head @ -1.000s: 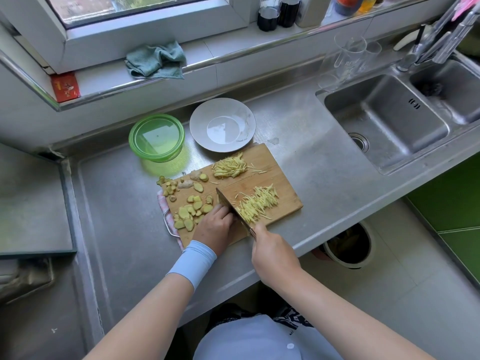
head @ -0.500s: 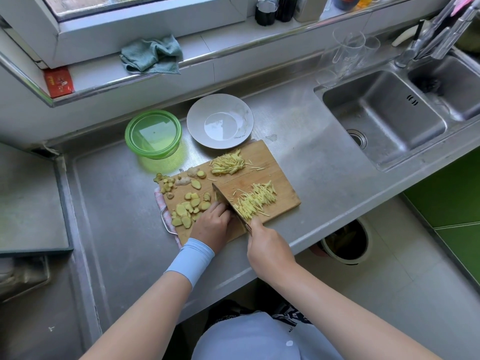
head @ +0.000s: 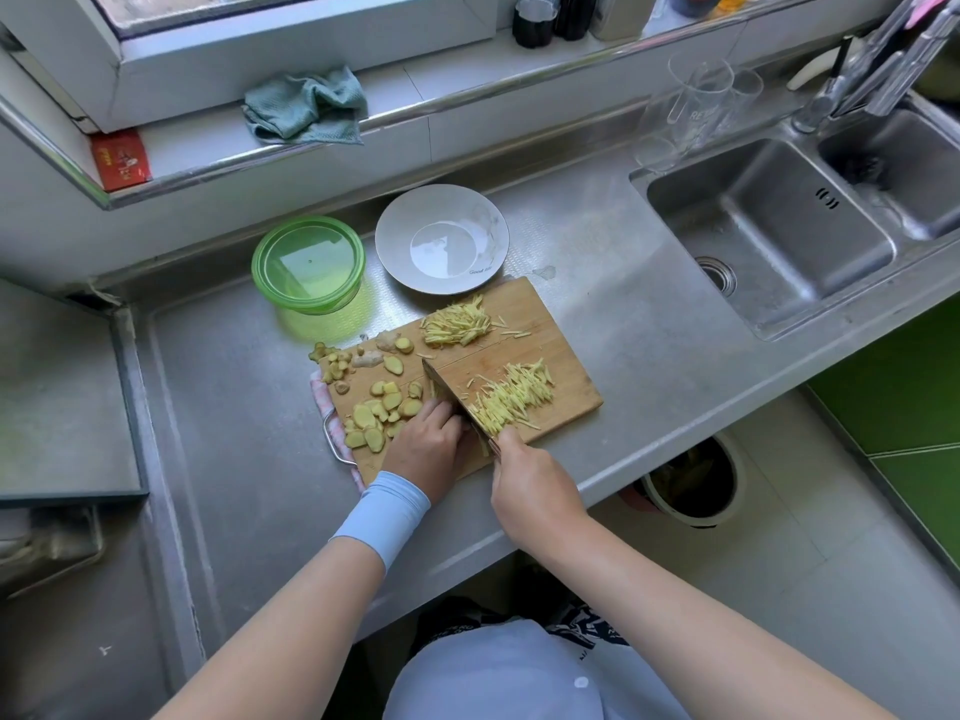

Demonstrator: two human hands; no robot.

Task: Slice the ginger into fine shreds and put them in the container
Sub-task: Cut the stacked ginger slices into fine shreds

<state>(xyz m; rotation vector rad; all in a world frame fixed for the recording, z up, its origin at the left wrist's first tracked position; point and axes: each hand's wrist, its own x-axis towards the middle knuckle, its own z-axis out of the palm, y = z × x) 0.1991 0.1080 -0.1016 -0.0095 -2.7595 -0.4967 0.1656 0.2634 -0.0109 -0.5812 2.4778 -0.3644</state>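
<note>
A steel worktop (head: 234,433) with two sink basins (head: 769,236) is seen beneath a window (head: 291,13). Two shred piles (head: 511,397) lie on one board (head: 561,350), centre. The left grip (head: 426,449) is curled on ginger slices (head: 387,407), and the right grip (head: 530,491) is clamped round one knife (head: 452,389).

You are reaching both bare forearms forward so that they converge in front of you. Your left hand (head: 426,446), with a pale blue band (head: 384,517) round its wrist, is lying knuckles-up, its fingers curling down onto the ginger slices (head: 410,406) and touching the side of the knife (head: 457,402). Your right hand (head: 535,491) is gripping the knife's handle, fingers wrapping it and wrist running straight.
</note>
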